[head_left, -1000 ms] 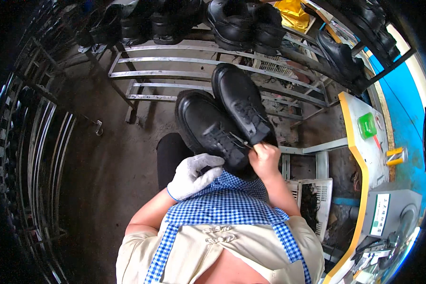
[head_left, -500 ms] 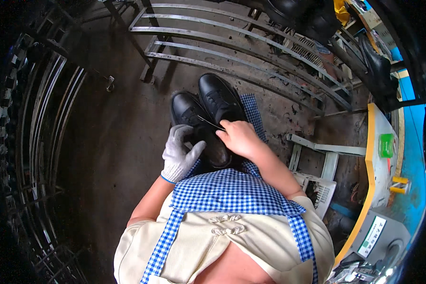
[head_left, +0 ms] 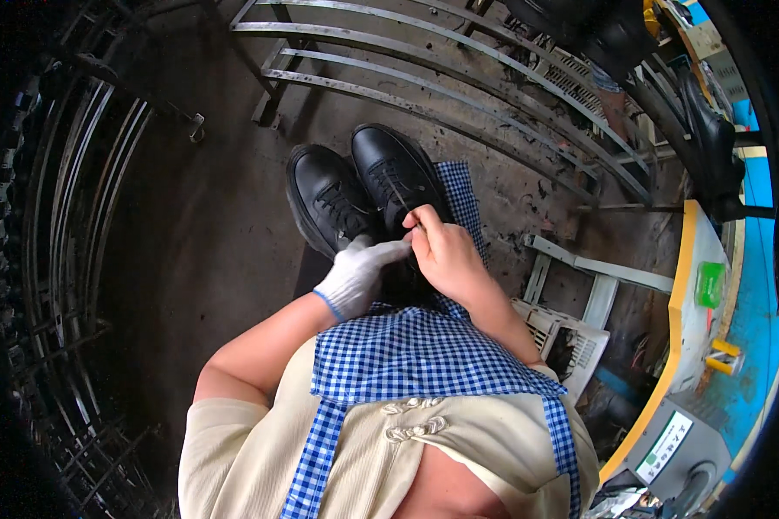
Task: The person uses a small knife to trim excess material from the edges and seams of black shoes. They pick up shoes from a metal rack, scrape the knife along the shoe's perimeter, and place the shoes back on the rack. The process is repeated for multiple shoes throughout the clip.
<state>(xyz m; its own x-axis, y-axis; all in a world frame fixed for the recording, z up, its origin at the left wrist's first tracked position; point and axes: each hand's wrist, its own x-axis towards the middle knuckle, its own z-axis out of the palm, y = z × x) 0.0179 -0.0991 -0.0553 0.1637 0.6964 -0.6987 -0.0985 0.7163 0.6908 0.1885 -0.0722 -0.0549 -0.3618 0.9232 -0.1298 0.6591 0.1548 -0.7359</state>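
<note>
Dark floor [head_left: 208, 233]; gloved left hand [head_left: 359, 270] now beside right hand [head_left: 447, 255], pinching thin tool [head_left: 397, 189] over black shoes [head_left: 321, 180]; left grip unclear.

L hand [head_left: 359, 275] pointing rt., R hand [head_left: 446, 255] curled, prob. touching.

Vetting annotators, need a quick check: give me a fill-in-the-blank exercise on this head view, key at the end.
1. The left grip wears a knitted ____.
2. In the picture, the thin tool held in the right grip overlaps the ____-hand one of the two lace-up shoes.
3. Those shoes are coloured ____.
4. The checked apron is white and ____.

Missing words: glove; right; black; blue.
</note>
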